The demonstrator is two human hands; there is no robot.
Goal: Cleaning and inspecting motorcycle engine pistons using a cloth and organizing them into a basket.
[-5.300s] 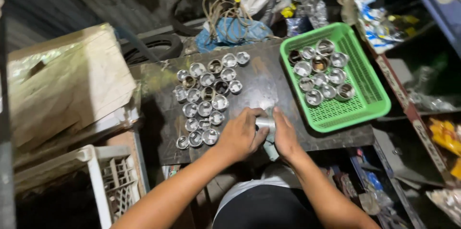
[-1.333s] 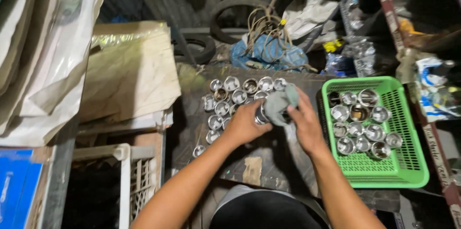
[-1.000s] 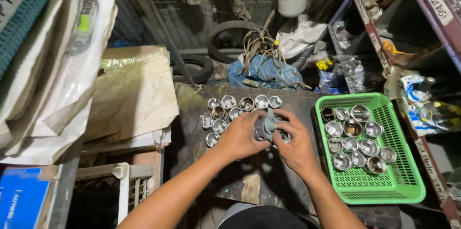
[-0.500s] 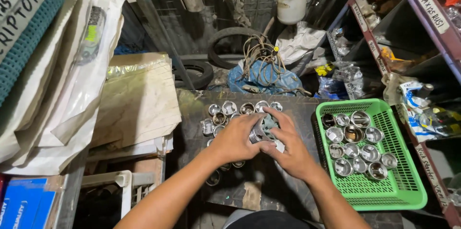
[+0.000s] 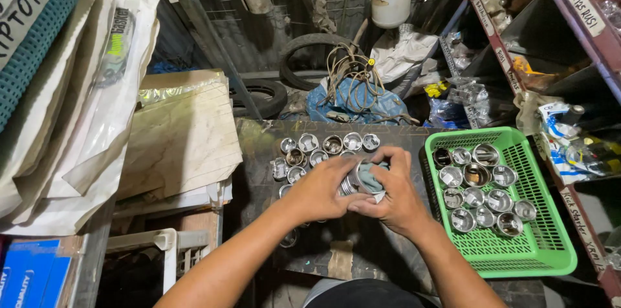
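A small metal piston is clamped between the left hand and the right hand, whose fingers press a grey cloth against it. Beyond, more pistons are laid on the dark table; a green basket is placed beside.

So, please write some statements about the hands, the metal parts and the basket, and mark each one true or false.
1. Both hands hold one metal part with a cloth. True.
2. The basket is red. False: it is green.
3. The basket is empty. False: it holds many metal parts.
4. More metal parts stand on the dark table ahead of the left hand. True.
5. The basket lies beside the right hand. True.
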